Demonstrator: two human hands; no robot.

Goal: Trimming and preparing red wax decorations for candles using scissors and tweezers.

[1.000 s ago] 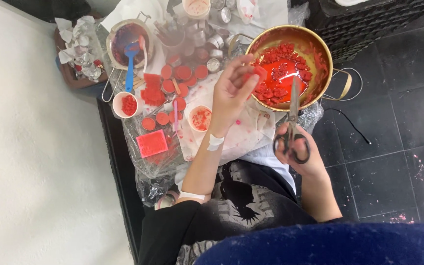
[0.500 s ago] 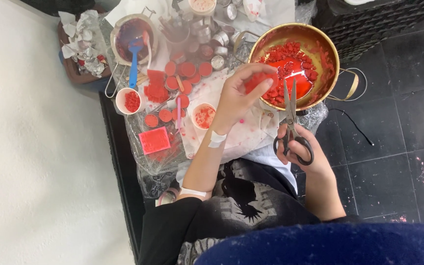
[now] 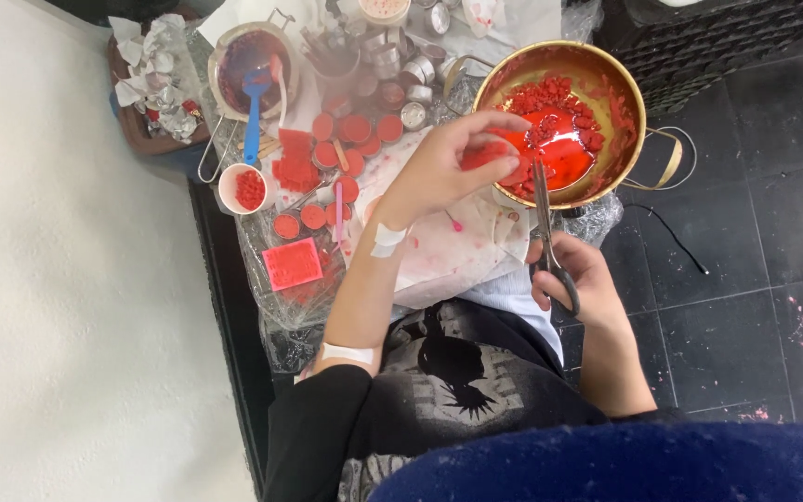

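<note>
The left hand (image 3: 443, 172) pinched a flat piece of red wax (image 3: 487, 153) between thumb and fingertips, held over the near rim of the round brass pot with loop handles (image 3: 625, 102). The right hand (image 3: 576, 279) was closed around the dark handles of a pair of metal scissors (image 3: 548, 237), whose blades pointed up into the pot beside the wax piece. Inside lay a pool of melted red wax (image 3: 559, 149) ringed by unmelted chunks. Left of the pot, red wax discs (image 3: 355, 130) and a square red slab (image 3: 292, 264) rested on the plastic-covered table (image 3: 281, 316).
</note>
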